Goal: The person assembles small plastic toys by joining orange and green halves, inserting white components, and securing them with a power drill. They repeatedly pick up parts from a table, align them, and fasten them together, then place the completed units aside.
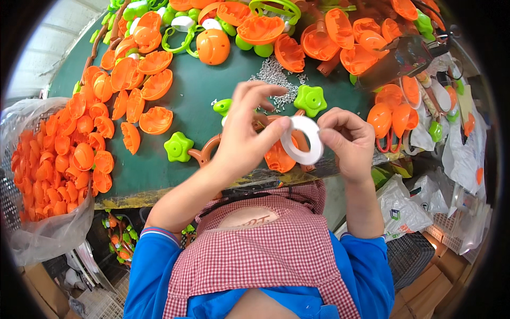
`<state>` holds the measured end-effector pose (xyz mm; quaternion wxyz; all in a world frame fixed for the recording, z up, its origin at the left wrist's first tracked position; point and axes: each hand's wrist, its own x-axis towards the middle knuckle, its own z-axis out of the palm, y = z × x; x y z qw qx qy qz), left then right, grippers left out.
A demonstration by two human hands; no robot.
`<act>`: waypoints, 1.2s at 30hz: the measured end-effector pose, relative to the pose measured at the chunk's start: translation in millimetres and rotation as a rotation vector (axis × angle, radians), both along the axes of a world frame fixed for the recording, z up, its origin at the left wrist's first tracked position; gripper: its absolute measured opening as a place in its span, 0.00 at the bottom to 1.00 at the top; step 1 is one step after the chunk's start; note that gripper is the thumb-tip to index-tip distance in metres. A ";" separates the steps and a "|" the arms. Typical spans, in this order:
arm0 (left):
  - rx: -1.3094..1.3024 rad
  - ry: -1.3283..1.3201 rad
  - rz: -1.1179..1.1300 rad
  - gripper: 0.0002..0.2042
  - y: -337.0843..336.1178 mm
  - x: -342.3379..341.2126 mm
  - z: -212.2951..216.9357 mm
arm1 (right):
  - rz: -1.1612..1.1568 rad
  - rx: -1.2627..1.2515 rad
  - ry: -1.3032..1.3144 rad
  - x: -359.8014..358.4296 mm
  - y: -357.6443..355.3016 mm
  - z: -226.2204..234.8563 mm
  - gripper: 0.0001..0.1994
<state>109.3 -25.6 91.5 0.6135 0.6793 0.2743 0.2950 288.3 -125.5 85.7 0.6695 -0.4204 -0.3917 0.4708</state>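
Note:
A flat white ring [303, 141] is held upright between my two hands, above the table's near edge. My left hand [247, 119] has its thumb against the ring's upper left rim, its other fingers raised and curved above. At the right rim, my right hand [348, 139] pinches with thumb and forefinger. Behind and below the ring lies an orange shell half [279, 158] with brown curved parts [207, 150], partly covered by my left hand and the ring. A green star-shaped knob [310, 101] sits just beyond the ring, and another green star-shaped knob [178, 147] lies to the left.
On the green table [191, 114], a heap of small screws [273, 74] lies beyond my hands. Orange shells [154, 85] and green parts crowd the far and left sides. A plastic-lined bin of orange pieces [32, 234] stands at left; plastic bags [406, 204] are at right.

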 end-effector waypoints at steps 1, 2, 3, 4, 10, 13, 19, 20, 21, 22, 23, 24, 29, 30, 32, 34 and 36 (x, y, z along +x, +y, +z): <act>0.457 0.013 0.196 0.19 -2.3 3.2 -2.6 | -0.038 -0.043 0.038 -1.3 -2.0 -0.3 0.06; 0.542 -0.038 0.110 0.20 -8.7 3.1 -1.2 | -0.076 -0.085 0.076 -2.0 -4.8 0.2 0.06; 0.627 -0.090 0.025 0.21 -14.6 5.3 2.4 | -0.114 -0.127 0.114 -2.6 -6.0 1.5 0.06; 0.617 -0.082 -0.003 0.20 -18.4 8.7 2.0 | -0.161 -0.106 0.121 -6.5 -5.8 4.2 0.06; 0.579 -0.092 0.077 0.20 -16.6 15.1 -15.3 | -0.337 0.055 -0.231 -4.6 -10.5 0.8 0.06; 0.457 0.094 0.112 0.22 -16.8 8.8 -13.3 | -0.362 0.270 -0.593 -8.3 -20.2 13.8 0.07; 0.409 0.145 0.064 0.21 -15.2 15.2 -2.4 | -0.502 0.204 -0.449 3.8 -18.0 14.1 0.06; 0.329 0.282 0.056 0.22 -14.8 18.5 3.2 | -0.515 0.231 -0.462 2.7 -19.9 11.6 0.05; 0.292 0.261 0.058 0.22 -15.4 21.1 3.3 | -0.531 0.257 -0.475 3.2 -22.0 10.3 0.05; 0.256 0.239 0.054 0.22 -17.0 24.3 3.3 | -0.553 0.274 -0.417 6.0 -25.5 10.9 0.05; 0.220 0.217 0.046 0.23 -18.6 27.8 3.3 | -0.576 0.230 -0.397 8.4 -26.9 11.9 0.05; 0.408 0.133 0.003 0.21 -17.8 28.6 3.3 | -0.602 0.186 -0.376 10.6 -25.4 12.9 0.04; 0.795 0.121 -0.297 0.21 -19.6 38.0 9.4 | -0.664 0.107 -0.353 25.2 -29.6 13.6 0.04; 0.777 0.115 -0.321 0.20 -21.6 44.8 10.7 | -0.689 0.100 -0.392 27.7 -35.2 13.6 0.04; 0.728 0.120 -0.393 0.21 -23.9 49.8 11.8 | -0.701 0.082 -0.426 33.1 -42.5 10.7 0.07; 0.653 0.134 -0.438 0.21 -30.0 54.4 12.7 | -0.709 -0.051 -0.362 32.5 -54.7 12.0 0.12; 0.577 0.126 -0.436 0.21 -29.9 56.4 5.1 | -0.735 -0.113 -0.432 39.4 -65.3 7.4 0.20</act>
